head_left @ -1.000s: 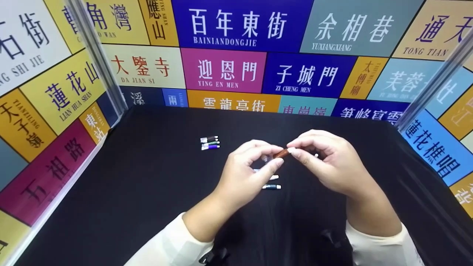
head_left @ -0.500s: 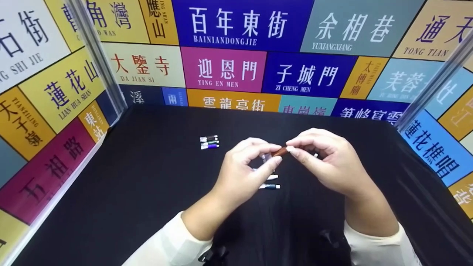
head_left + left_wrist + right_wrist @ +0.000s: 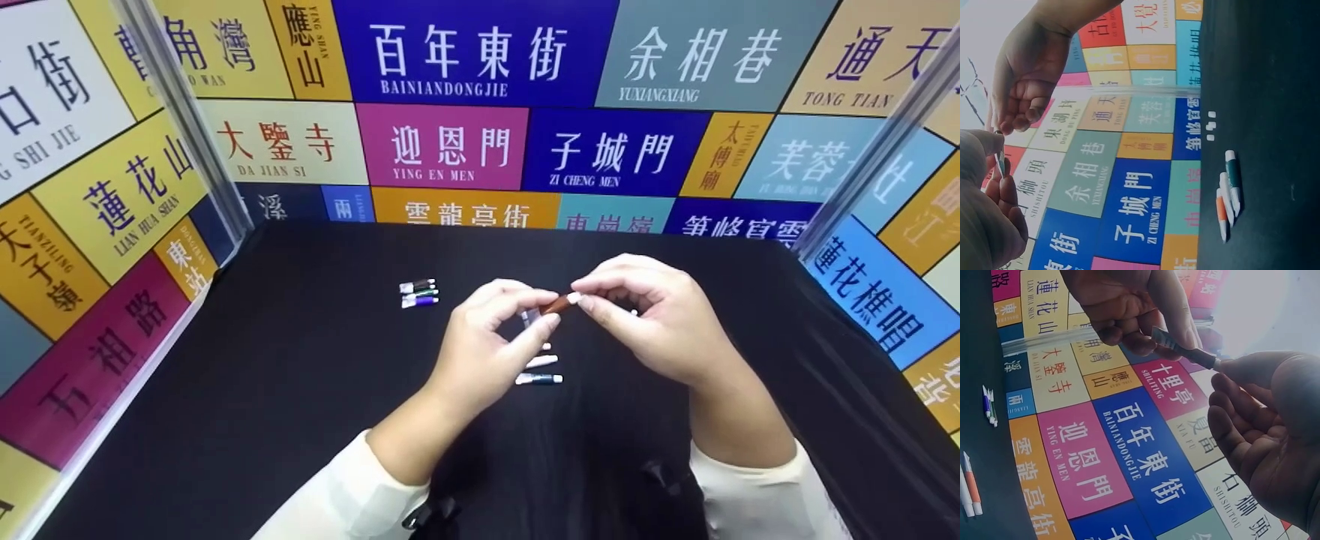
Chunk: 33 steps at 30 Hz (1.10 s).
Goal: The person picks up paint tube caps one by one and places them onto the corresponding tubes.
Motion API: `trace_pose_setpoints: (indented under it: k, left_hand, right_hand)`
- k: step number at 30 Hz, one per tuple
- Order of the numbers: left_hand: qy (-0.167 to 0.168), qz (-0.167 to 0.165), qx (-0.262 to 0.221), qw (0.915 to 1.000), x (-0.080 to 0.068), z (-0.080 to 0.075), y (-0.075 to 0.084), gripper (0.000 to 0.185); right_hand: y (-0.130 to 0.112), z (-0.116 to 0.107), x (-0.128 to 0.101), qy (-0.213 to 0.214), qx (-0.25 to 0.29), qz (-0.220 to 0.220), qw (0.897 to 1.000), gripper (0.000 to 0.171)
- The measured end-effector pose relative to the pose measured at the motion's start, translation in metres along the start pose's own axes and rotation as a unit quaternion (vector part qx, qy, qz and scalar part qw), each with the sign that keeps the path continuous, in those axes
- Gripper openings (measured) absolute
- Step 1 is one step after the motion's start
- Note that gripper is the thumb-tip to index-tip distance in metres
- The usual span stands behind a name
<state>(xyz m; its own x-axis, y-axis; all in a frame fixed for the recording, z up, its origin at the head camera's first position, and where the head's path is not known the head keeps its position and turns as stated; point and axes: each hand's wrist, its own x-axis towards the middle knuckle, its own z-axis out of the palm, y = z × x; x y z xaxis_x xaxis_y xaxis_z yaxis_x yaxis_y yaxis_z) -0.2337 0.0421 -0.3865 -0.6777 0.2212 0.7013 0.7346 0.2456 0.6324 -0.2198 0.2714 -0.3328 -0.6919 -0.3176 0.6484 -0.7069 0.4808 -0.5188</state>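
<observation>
My left hand [image 3: 487, 341] pinches a small brown paint tube [image 3: 556, 304] between thumb and fingers, above the table. At the tube's upper right end, my right hand [image 3: 652, 315] pinches its white cap [image 3: 574, 298] with thumb and fingertips. The right wrist view shows the tube [image 3: 1199, 357] slanting between both hands, its flat end by the left fingers. Below the hands lies a dark green tube [image 3: 1233, 174], with a white tube [image 3: 1226, 194] and an orange tube [image 3: 1221, 212] beside it. In the head view my left hand partly hides these.
A black cloth [image 3: 300, 405] covers the table. Left of the hands lies a small group of tubes, including a purple tube [image 3: 421, 301] and a dark brown tube [image 3: 420, 286]. Several small white pieces [image 3: 1211, 125] lie apart. Printed panels [image 3: 442, 146] wall in the table.
Both hands have shifted slightly left with the brown tube between them, and the view has turned a little. More of the white cap shows at the right fingertips.
</observation>
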Motion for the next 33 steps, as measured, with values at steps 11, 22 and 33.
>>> trace_pose_setpoints:
  k: [11,22,33]
  left_hand:
    - [-0.022,-0.060,0.034,0.9974,0.011,0.006,-0.021,0.022]
    - [-0.076,-0.094,0.112,0.9863,0.026,0.017,-0.064,0.019]
    - [-0.163,-0.180,0.143,0.9595,0.026,0.034,-0.107,0.015]
  right_hand:
    - [0.014,-0.004,0.001,0.029,0.011,0.038,0.999,0.020]
    - [0.023,-0.010,0.004,0.048,0.004,0.092,0.995,0.014]
    - [0.043,-0.013,0.005,0.060,-0.016,0.142,0.988,0.008]
